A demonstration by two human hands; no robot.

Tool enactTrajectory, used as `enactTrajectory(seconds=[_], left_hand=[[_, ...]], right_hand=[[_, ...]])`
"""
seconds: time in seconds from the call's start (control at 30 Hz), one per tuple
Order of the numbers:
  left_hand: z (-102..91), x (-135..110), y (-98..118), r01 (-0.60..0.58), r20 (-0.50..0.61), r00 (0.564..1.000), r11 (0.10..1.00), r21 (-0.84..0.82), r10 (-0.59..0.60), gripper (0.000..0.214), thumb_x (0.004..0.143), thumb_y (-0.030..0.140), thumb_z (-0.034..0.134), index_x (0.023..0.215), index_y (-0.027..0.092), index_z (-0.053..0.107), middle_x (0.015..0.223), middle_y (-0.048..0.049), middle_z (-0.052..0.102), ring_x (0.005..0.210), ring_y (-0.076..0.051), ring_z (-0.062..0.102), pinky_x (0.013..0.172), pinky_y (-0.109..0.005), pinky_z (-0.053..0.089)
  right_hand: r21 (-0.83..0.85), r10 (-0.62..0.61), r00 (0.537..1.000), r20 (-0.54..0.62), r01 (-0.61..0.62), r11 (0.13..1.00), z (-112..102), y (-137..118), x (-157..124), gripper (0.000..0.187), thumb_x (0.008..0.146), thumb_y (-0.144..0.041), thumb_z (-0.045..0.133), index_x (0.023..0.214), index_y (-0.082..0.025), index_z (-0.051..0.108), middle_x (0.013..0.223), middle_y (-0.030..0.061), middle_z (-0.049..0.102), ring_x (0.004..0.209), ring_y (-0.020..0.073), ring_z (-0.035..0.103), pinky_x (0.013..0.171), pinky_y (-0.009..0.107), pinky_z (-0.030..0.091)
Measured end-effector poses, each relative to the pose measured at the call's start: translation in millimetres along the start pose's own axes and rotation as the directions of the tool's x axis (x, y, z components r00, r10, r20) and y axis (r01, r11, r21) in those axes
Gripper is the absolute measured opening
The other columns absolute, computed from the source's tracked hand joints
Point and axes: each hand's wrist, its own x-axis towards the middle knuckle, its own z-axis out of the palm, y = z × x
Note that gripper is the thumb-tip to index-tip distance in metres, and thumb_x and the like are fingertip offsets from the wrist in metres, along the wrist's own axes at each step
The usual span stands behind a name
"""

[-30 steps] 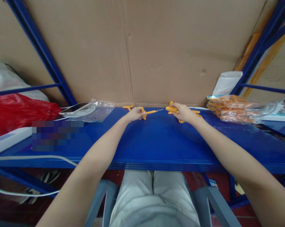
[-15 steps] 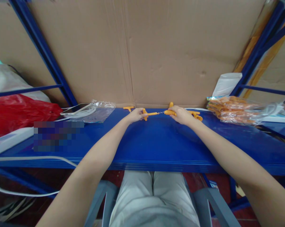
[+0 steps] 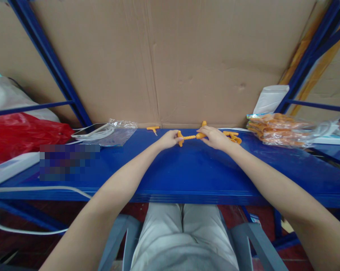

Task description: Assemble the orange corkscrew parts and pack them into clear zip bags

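My left hand (image 3: 169, 139) is closed on the winged handle of an orange corkscrew (image 3: 180, 138). Its ridged orange shaft points right, toward my right hand (image 3: 215, 137). That hand is closed around an orange corkscrew body (image 3: 200, 135), partly covered by my fingers, and the shaft's tip meets it or goes into it; I cannot tell which. Behind my right fingers an orange piece (image 3: 204, 123) sticks up. Left of my left hand lies a small orange T-handled corkscrew (image 3: 153, 130) with a metal spiral. More orange corkscrew parts (image 3: 234, 138) lie beyond my right wrist.
A blue metal shelf (image 3: 187, 173) carries everything, with a cardboard wall (image 3: 204, 67) behind. At right sits a clear bag of orange parts (image 3: 277, 130). To the left are a clear plastic bag (image 3: 120, 133), a white cable (image 3: 102, 131) and a red bag (image 3: 26, 131).
My left hand has moved right with the corkscrew. The metal spiral that showed between the two pieces is now out of sight. My right hand has stayed nearly in place.
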Motion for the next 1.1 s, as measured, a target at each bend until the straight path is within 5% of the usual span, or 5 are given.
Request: enactTrajectory(seconds=[0.5,0.87,1.1], left_hand=[[1.0,-3,5,-0.041,-0.067,0.997,0.992,0.117,0.049,0.007,0.079,0.017,0.062,0.076,0.014,0.058,0.078,-0.0056,0.07,0.073,-0.016,0.066,0.075,-0.032,0.051],[-0.7,-2,1,-0.012,-0.18,0.983,0.988,0.156,0.041,0.015,0.072,0.022,0.072,0.072,0.015,0.059,0.07,-0.003,0.07,0.068,-0.015,0.065,0.072,-0.029,0.051],[-2.0,-3,3,0.086,-0.203,0.977,0.994,0.074,-0.069,0.015,0.073,0.016,0.072,0.071,0.015,0.057,0.07,-0.0047,0.071,0.068,-0.016,0.067,0.073,-0.03,0.052]], right_hand=[[-0.113,0.103,0.994,0.042,-0.098,0.989,-2,-15,-1,0.042,0.086,-0.022,0.051,0.127,-0.013,0.055,0.12,0.0161,0.063,0.108,0.0297,0.062,0.091,0.044,0.051],[0.155,0.07,0.996,-0.064,-0.059,0.986,5,-5,-2,0.052,0.075,-0.015,0.052,0.127,-0.014,0.053,0.126,0.017,0.058,0.119,0.0296,0.056,0.098,0.047,0.046],[0.409,0.242,0.97,-0.011,-0.216,0.887,11,11,0,0.036,0.078,-0.02,0.06,0.114,-0.013,0.059,0.1,0.0131,0.069,0.087,0.0235,0.067,0.082,0.042,0.054]])
